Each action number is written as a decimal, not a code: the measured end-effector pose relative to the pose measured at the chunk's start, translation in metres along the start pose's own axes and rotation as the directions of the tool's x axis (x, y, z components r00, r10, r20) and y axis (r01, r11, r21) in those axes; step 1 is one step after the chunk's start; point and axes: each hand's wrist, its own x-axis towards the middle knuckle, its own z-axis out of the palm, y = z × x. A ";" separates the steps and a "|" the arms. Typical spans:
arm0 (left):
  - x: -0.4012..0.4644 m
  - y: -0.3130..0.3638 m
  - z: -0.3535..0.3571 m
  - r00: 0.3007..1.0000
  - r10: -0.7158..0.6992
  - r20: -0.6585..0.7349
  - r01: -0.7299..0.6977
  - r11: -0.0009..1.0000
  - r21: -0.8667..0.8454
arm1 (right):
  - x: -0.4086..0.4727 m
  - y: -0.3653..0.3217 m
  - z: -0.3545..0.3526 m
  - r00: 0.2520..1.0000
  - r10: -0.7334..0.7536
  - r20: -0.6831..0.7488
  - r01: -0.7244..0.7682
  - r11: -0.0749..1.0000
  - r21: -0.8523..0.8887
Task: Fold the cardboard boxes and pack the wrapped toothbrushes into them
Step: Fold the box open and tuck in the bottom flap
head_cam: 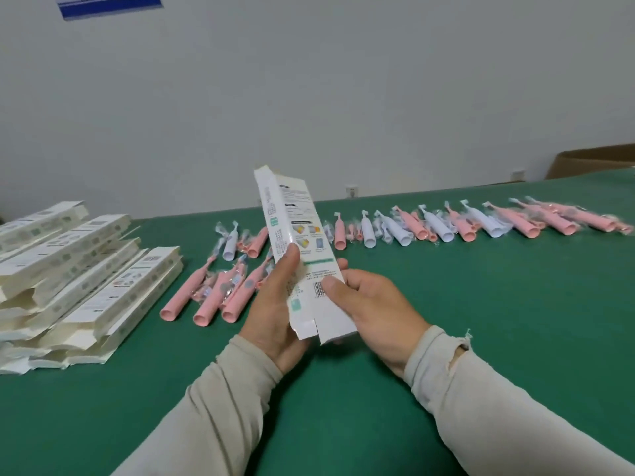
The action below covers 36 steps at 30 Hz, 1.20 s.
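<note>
I hold one long white printed cardboard box (292, 228) upright and tilted above the green table (481, 338). My left hand (275, 304) grips its left side, thumb on the printed face. My right hand (371, 304) holds its lower right part, thumb near the barcode. The box's bottom flaps hang loose between my wrists. Behind the box, three pink wrapped toothbrushes (213, 297) lie close together. A long row of pink and white wrapped toothbrushes (464, 225) stretches to the right along the table's far side.
A stack of flat and part-folded white boxes (79, 276) fills the table's left side. A brown cardboard carton (591, 163) stands beyond the table's far right edge. A grey wall with a blue-bordered sheet (110, 5) is behind.
</note>
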 end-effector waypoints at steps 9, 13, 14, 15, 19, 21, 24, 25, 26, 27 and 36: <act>0.003 0.010 0.001 0.981 -0.012 -0.195 -0.048 0.953 -0.300 | -0.007 0.003 0.016 1.000 0.022 -0.012 -0.023 0.994 -0.107; 0.008 0.012 -0.005 0.947 0.042 -0.319 -0.123 0.963 -0.238 | -0.008 0.004 0.019 0.996 -0.029 -0.087 0.018 0.992 -0.122; 0.008 0.012 -0.006 0.941 0.064 -0.333 -0.138 0.969 -0.203 | -0.008 0.004 0.019 0.996 -0.036 -0.079 0.027 0.994 -0.110; 0.009 0.011 -0.006 0.938 0.086 -0.335 -0.150 0.974 -0.168 | -0.009 0.005 0.020 0.997 -0.033 -0.076 0.026 0.995 -0.093; 0.009 0.007 -0.004 0.945 0.179 -0.274 -0.200 0.979 -0.049 | -0.007 0.004 0.020 0.989 -0.014 -0.148 -0.005 0.992 -0.123; 0.007 0.006 -0.002 0.961 0.159 -0.225 -0.178 0.982 -0.066 | -0.007 0.000 0.020 0.990 0.047 -0.136 -0.052 0.998 -0.033; 0.002 0.008 -0.001 0.993 0.067 -0.101 -0.082 0.984 -0.158 | -0.009 -0.007 0.019 0.979 0.204 0.012 -0.197 0.926 0.322; 0.001 0.010 -0.001 0.995 0.060 -0.077 -0.073 0.981 -0.181 | -0.010 -0.009 0.018 0.968 0.234 0.092 -0.251 0.892 0.376; 0.000 0.010 -0.001 0.996 0.061 -0.064 -0.074 0.974 -0.213 | -0.011 -0.008 0.017 0.953 0.252 0.167 -0.299 0.872 0.387; -0.001 0.010 -0.001 0.996 0.066 -0.052 -0.077 0.965 -0.249 | -0.012 -0.007 0.016 0.940 0.261 0.221 -0.330 0.864 0.381; 0.002 0.017 -0.003 0.974 0.090 -0.208 -0.148 0.947 -0.286 | -0.005 0.004 0.017 0.978 -0.099 -0.182 0.094 0.995 -0.037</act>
